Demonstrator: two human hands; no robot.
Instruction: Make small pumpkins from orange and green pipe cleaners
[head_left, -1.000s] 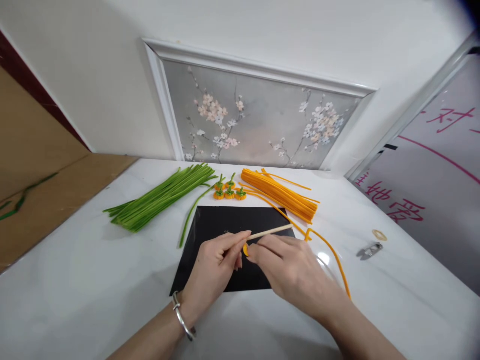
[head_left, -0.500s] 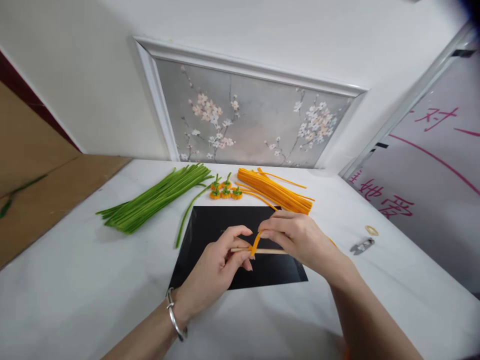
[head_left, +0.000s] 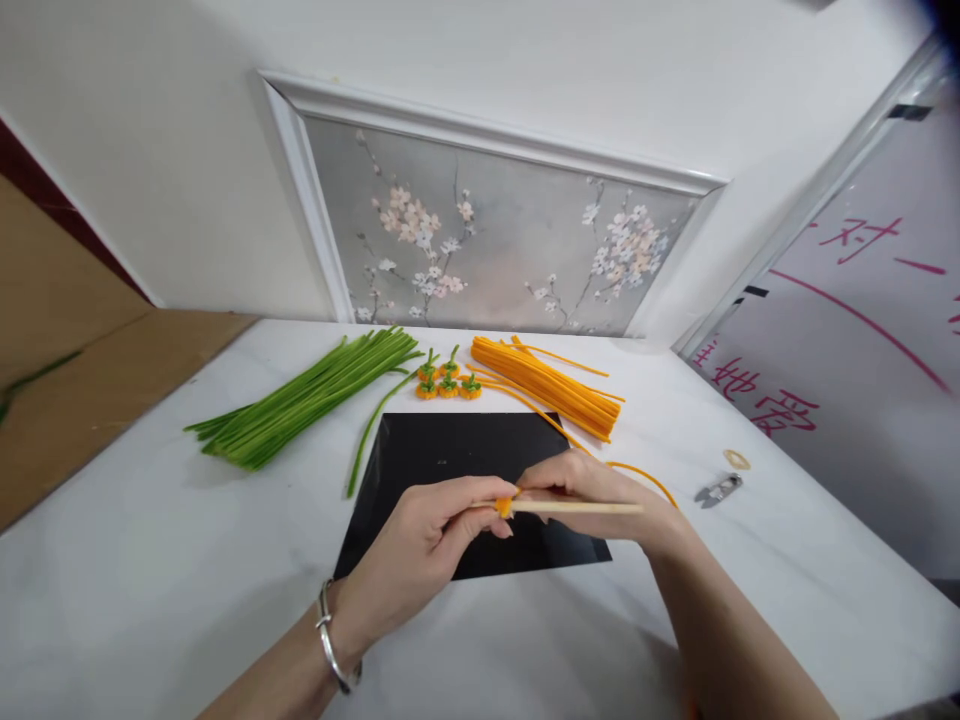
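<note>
My left hand (head_left: 431,530) is closed around one end of a thin wooden stick (head_left: 592,508). An orange pipe cleaner (head_left: 503,507) is wrapped on the stick at the left fingertips. Behind the stick, my right hand (head_left: 592,488) is closed, its fingertips at the pipe cleaner's free part; the fingers partly hide the strand. Both hands are above a black mat (head_left: 420,450). Past the mat lie a bundle of orange pipe cleaners (head_left: 544,385) and several small orange pumpkin-like pieces with green tops (head_left: 448,385).
A bundle of green pipe cleaners (head_left: 300,400) lies at left, with a single green one (head_left: 367,440) beside the mat. Thread snips (head_left: 721,490) and a pale yellow ring (head_left: 736,459) are at right. Cardboard (head_left: 172,340) borders the table's left; a whiteboard (head_left: 847,320) stands at right.
The right hand has come down from above the stick to behind it, bringing the raised orange strand down around the stick. The left fingers have closed over the wrap.
</note>
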